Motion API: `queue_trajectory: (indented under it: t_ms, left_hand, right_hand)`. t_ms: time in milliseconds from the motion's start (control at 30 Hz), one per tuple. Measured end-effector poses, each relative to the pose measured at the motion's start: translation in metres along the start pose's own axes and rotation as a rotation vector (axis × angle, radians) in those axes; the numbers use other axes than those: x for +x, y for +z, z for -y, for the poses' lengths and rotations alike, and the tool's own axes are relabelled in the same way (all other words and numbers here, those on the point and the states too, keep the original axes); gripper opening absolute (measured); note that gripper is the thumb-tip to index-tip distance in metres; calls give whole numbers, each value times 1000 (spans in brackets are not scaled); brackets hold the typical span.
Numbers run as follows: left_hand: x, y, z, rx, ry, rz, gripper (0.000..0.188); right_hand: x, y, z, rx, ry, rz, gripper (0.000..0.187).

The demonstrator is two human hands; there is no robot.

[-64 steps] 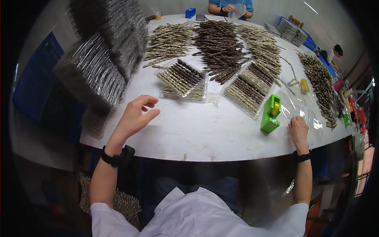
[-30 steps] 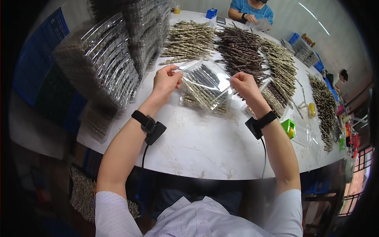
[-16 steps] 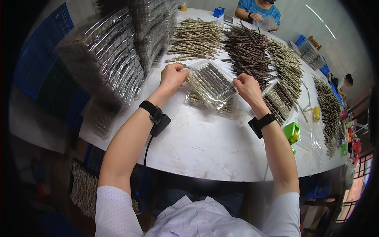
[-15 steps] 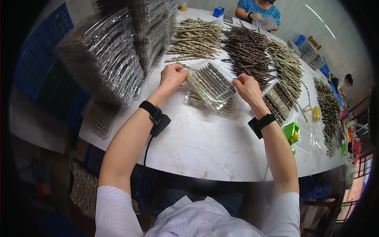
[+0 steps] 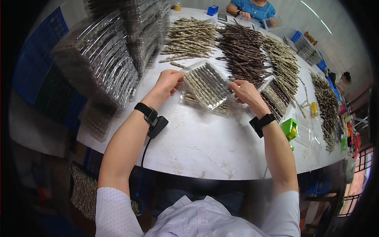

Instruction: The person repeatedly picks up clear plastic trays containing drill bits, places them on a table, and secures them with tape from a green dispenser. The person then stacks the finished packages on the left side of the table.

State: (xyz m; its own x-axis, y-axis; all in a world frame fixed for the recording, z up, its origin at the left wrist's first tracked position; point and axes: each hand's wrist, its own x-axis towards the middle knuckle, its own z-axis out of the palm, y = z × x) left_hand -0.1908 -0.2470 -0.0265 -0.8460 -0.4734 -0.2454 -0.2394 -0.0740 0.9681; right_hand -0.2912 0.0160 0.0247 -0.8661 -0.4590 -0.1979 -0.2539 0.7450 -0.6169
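Between my two hands is a clear plastic box filled with rows of thin twisted sticks, pale ones on one side and dark ones on the other. My left hand pinches its left corner, and my right hand grips its right corner. The box is turned like a diamond above another clear box of sticks on the table, which it partly covers. Just right of my right hand, a further clear box holds pale and dark sticks.
Tall stacks of filled clear boxes stand at the left. Loose piles of pale sticks and dark sticks lie beyond my hands. A green tape dispenser sits at the right near a yellow roll. Across the table is a person in blue.
The held box has levelled out, and its lid now lies flat over the sticks. My right hand has come slightly left and lower. The person opposite has lifted a clear piece rightward.
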Motion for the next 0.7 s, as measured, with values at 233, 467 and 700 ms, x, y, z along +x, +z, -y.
queue_trajectory:
  t_ms: [233,467,700]
  left_hand:
    - [-4,5,-3,-14,41,-3,20]
    - [-19,-2,-13,-142,52,1,18]
    - [-68,-6,-12,-254,65,-27,18]
  right_hand:
    - [7,1,-24,427,63,71,36]
    - [-20,-13,-13,580,-44,87,35]
    - [-62,-7,-6,691,3,127,29]
